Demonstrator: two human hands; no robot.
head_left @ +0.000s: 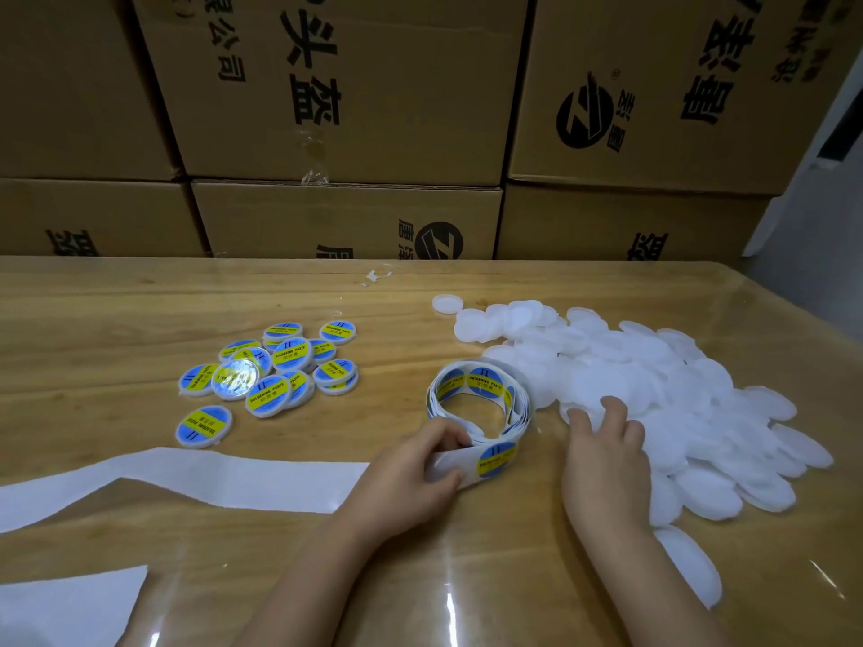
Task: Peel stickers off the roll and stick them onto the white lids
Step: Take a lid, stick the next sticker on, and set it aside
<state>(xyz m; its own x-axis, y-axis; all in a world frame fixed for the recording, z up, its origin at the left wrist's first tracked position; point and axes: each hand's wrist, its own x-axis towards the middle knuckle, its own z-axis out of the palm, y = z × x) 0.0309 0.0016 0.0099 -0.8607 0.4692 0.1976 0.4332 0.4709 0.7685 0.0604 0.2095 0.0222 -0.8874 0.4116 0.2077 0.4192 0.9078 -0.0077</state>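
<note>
Beside the coiled roll of blue-and-yellow round stickers (485,380), left hand (420,464) pinches its white backing (448,462); right hand (602,459), fingers spread, touches heaped white plastic lids (654,366), probably to pick one.

Big brown cardboard boxes (350,86) with black writing are stacked in two rows behind the table. The light brown wooden table (140,319) has a shiny clear cover on top. A small torn white scrap (376,276) lies near the table's back edge. A white wall (803,217) shows at the far right, beside the boxes.
</note>
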